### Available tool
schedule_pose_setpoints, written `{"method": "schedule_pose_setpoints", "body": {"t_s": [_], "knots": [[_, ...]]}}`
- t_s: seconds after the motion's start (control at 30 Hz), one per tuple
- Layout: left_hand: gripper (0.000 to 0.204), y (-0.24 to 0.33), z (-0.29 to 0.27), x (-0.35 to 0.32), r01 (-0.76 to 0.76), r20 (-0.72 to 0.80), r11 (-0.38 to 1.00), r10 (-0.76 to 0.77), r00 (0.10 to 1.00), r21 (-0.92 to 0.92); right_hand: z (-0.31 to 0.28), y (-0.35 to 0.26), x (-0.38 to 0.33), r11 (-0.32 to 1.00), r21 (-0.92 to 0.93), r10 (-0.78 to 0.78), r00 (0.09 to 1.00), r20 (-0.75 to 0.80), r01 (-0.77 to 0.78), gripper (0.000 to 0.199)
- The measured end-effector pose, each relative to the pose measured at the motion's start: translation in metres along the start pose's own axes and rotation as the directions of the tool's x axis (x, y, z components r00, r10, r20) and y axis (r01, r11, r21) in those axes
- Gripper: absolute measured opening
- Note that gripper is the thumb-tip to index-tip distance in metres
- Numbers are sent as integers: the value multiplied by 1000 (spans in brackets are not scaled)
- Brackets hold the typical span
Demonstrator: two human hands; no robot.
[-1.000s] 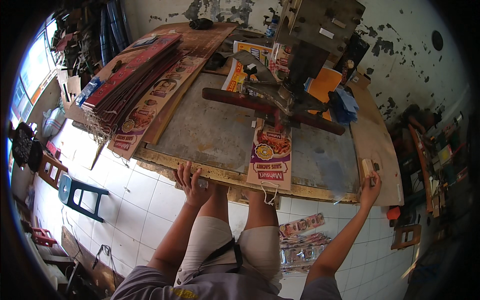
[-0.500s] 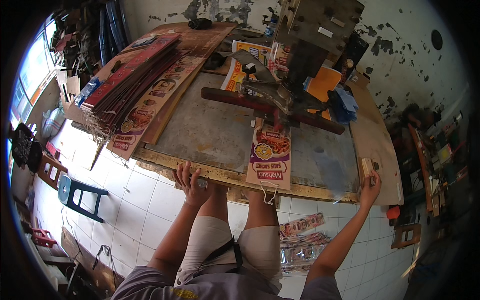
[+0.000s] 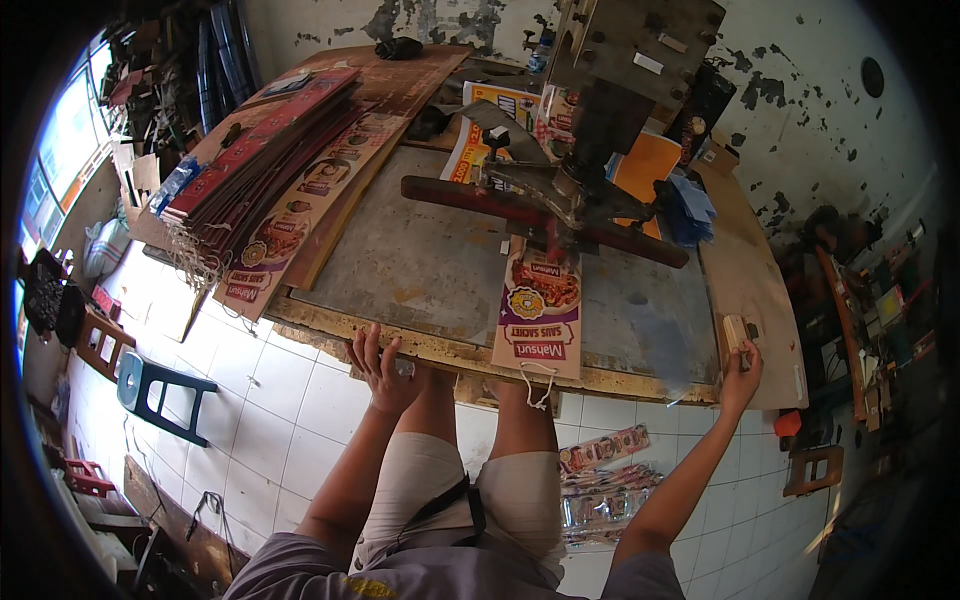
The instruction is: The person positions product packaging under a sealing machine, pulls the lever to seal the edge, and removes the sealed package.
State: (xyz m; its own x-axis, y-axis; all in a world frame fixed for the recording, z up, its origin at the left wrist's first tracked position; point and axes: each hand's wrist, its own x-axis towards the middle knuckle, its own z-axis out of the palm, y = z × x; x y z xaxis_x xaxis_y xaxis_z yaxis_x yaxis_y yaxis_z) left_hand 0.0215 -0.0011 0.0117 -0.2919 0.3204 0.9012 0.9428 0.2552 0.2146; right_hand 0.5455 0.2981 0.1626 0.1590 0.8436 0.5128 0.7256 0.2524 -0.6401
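My left hand (image 3: 388, 380) is at the table's front edge, fingers apart and pointing up against the worn wooden rim. A small clear, shiny thing (image 3: 405, 368) shows beside its thumb; I cannot tell what it is. At the right front corner, my right hand (image 3: 738, 380) has its fingers closed about the near end of a small wooden block (image 3: 737, 332). Between the hands a printed cardboard strip (image 3: 537, 315) lies on the metal tabletop, its white string (image 3: 540, 388) hanging over the edge. The strip's far end passes under the press (image 3: 560, 215), where it is hidden.
A stack of long printed cardboard sheets (image 3: 290, 150) leans across the table's left side. Orange and blue papers (image 3: 650, 170) are behind the press. On the floor stand a dark stool (image 3: 165, 397) at left and wrapped printed strips (image 3: 610, 495) under the table.
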Motion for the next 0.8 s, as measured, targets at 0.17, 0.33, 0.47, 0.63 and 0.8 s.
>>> {"method": "schedule_pose_setpoints", "body": {"t_s": [0.17, 0.33, 0.47, 0.63, 0.8], "knots": [[72, 0, 0, -1, 5, 5, 1000, -5, 1000, -6, 0, 0, 0, 1000, 3, -3, 1000, -5, 3, 33], [73, 0, 1, -1, 2, 4, 1000, -2, 1000, 1, 0, 1, 1, 1000, 3, 0, 1000, -5, 0, 33], [74, 0, 0, 0, 2, 8, 1000, -2, 1000, -8, 2, 1, 0, 1000, -2, 7, 1000, -6, -7, 33], [74, 1, -1, -1, 12, 13, 1000, -12, 1000, -12, 1, 4, 1, 1000, 4, -3, 1000, -13, 3, 32], [73, 2, -1, 0, 17, 4, 1000, -16, 1000, -24, 1, 2, 0, 1000, 5, -6, 1000, -18, 6, 32]]}}
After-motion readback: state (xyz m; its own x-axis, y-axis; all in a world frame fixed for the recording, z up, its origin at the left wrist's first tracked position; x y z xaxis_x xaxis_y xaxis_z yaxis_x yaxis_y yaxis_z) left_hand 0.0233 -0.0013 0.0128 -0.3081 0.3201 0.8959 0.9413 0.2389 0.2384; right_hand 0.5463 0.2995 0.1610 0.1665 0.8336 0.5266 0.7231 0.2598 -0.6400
